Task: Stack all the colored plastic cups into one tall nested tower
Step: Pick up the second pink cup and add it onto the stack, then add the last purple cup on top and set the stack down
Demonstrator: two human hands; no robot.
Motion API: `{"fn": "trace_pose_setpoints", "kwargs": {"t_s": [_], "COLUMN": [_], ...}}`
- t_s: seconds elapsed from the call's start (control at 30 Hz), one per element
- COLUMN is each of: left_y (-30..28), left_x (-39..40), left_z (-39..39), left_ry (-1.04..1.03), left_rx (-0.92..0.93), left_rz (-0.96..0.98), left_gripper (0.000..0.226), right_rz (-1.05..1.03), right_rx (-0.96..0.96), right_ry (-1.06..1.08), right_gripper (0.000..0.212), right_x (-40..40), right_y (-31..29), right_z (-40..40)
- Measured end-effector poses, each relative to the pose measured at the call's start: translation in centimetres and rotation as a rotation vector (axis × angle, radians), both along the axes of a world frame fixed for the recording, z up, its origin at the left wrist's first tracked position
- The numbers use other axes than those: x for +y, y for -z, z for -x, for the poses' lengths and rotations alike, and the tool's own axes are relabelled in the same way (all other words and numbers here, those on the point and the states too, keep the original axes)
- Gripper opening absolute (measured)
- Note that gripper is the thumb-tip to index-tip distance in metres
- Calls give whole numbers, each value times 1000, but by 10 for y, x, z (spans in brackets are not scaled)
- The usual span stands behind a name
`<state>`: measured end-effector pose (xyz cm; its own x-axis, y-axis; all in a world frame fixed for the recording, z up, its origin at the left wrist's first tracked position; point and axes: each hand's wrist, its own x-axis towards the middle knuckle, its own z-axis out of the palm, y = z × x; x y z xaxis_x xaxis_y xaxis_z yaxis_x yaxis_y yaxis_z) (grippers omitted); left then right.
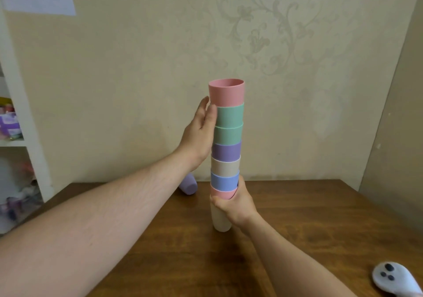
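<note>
A tall nested tower of cups (226, 150) stands on the wooden table (297, 223). From the top it shows pink, two green, purple, beige, blue, pink and a cream cup at the base. My right hand (235, 203) grips the tower low down, around the lower pink cup and the rim of the cream one. My left hand (201, 134) lies flat with straight fingers against the tower's left side, beside the green cups. A loose purple cup (188, 184) lies on its side on the table behind my left forearm, partly hidden.
A white ghost-shaped object (393, 278) with dark dots lies at the table's front right corner. A white shelf unit (20, 122) with cluttered items stands at the left. The wallpapered wall rises right behind the table's far edge.
</note>
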<state>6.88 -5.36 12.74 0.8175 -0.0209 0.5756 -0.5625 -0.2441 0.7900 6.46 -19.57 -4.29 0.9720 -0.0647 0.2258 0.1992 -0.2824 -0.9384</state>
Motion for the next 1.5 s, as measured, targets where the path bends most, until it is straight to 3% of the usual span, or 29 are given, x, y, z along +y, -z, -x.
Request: {"fn": "trace_pose_setpoints", "kwargs": {"t_s": [0.13, 0.23, 0.3, 0.4, 0.47, 0.6, 0.77, 0.83, 0.97, 1.07, 1.2, 1.37, 1.43, 1.5], "left_y": [51, 93, 118, 153, 171, 193, 190, 186, 173, 157, 148, 148, 133, 107], "left_x": [33, 55, 66, 75, 77, 71, 67, 68, 77, 89, 97, 109, 109, 105], "left_z": [-27, -46, -58, -77, -91, -107, -111, -107, -91, -68, -36, -8, 0, 4], "left_ry": [-293, -375, -426, -407, -382, -369, -488, -516, -385, -184, -95, -21, -33, -66], "left_rx": [118, 212, 337, 537, 620, 623, 511, 550, 763, 837, 762, 691, 625, 542], "left_rz": [-213, -398, -537, -737, -742, -778, -681, -732, -819, -956, -1141, -955, -721, -431], "left_gripper": [38, 30, 38, 70, 78, 75, 46, 56, 122, 118, 94, 103, 115, 109], "right_rz": [-2, 1, 4, 8, 14, 17, 6, 10, 13, 9, 3, 10, 8, 13], "right_rx": [4, 7, 3, 2, -1, -10, -13, -11, -11, -6, 10, 8, 10, 15], "right_ry": [-11, -8, -7, -11, -10, -15, -21, -10, 2, 7, 16, 14, 14, 10], "right_gripper": [84, 85, 86, 84, 85, 84, 83, 85, 86, 85, 82, 76, 74, 73], "right_x": [0, -1, -1, -1, 0, -2, -2, -1, 0, 0, -1, -1, -2, -3], "right_y": [0, 0, 0, 1, 3, 4, 5, 5, 4, 3, 3, 3, 2, 2], "right_z": [-15, -29, -38, -49, -56, -64, -65, -64, -60, -52, -36, -13, -5, 1]}}
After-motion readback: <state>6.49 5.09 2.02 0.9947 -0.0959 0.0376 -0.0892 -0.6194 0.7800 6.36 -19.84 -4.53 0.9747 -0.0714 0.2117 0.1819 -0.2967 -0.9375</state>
